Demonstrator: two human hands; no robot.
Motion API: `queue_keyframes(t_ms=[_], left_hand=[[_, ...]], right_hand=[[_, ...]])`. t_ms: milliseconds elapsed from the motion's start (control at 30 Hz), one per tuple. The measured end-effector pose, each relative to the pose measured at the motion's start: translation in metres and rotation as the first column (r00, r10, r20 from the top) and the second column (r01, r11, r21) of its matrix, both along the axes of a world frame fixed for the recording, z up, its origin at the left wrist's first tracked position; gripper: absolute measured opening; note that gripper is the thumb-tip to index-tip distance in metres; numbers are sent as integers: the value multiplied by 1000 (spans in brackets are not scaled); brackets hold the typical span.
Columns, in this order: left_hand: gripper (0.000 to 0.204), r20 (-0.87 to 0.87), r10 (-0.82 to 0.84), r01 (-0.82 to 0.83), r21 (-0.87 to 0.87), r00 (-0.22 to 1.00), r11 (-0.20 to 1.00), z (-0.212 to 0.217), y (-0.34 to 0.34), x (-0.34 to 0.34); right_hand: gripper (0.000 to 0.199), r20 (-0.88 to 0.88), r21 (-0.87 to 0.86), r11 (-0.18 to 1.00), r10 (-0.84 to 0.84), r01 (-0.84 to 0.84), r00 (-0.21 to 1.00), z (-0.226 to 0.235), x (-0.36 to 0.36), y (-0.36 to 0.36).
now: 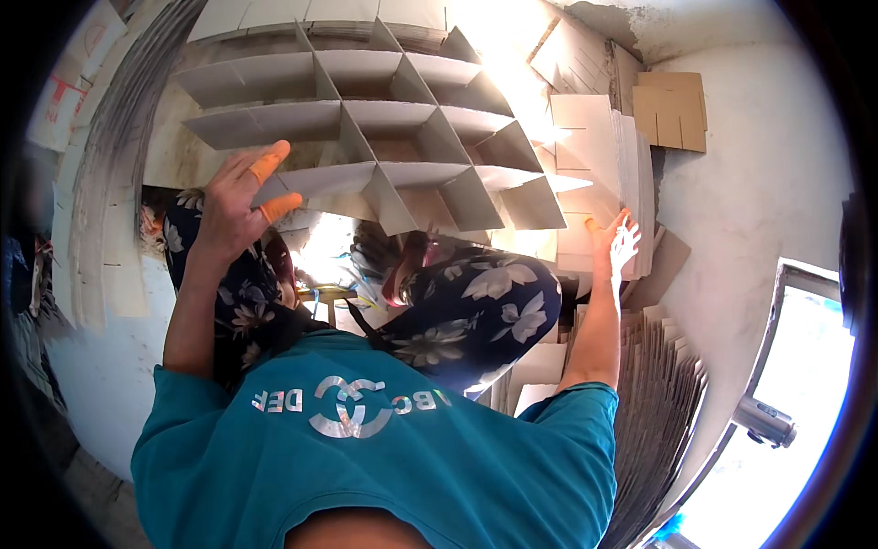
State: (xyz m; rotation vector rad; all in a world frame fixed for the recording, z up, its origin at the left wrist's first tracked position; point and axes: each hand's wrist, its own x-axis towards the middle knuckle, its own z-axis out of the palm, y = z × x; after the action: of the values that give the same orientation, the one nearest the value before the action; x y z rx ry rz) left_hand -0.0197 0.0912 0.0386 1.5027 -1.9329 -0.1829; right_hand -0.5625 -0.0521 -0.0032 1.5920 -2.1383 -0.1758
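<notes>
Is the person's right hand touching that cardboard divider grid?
Apart: in the head view, a strip of the pale cardboard stack shows between the right hand and the nearest corner of the divider grid.

Light whites out the framed opening and glares beside the cardboard grid; the fisheye rim falls black.

A pale, unevenly coloured wall rises on the right, its plaster stained grey near the top. Lower down on that side, a bright opening, window or door, glows washed-out white inside a grey frame with a metal cylinder across its edge. Strong light floods the far side; the far left lies in shadow.
</notes>
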Motion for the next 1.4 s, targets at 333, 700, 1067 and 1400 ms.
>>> queue_keyframes(t_ms=[333,700,1067,1400], left_hand=[[52,37,-23,25,-68,999,997,-1,-8,5],[52,-12,74,-75,-88,997,993,4,14,30],[29,-3,120,-120,-1,993,993,-27,19,44],[19,-141,82,-92,-68,987,993,-38,15,42]], right_hand=[[63,579,-444,895,255,37,774,-49,-115,-33],[26,514,-695,719,495,2,701,75,-24,-23],[64,851,-462,633,513,-621,-111,159,264,43],[65,844,-309,421,535,-853,-42,130,364,64]])
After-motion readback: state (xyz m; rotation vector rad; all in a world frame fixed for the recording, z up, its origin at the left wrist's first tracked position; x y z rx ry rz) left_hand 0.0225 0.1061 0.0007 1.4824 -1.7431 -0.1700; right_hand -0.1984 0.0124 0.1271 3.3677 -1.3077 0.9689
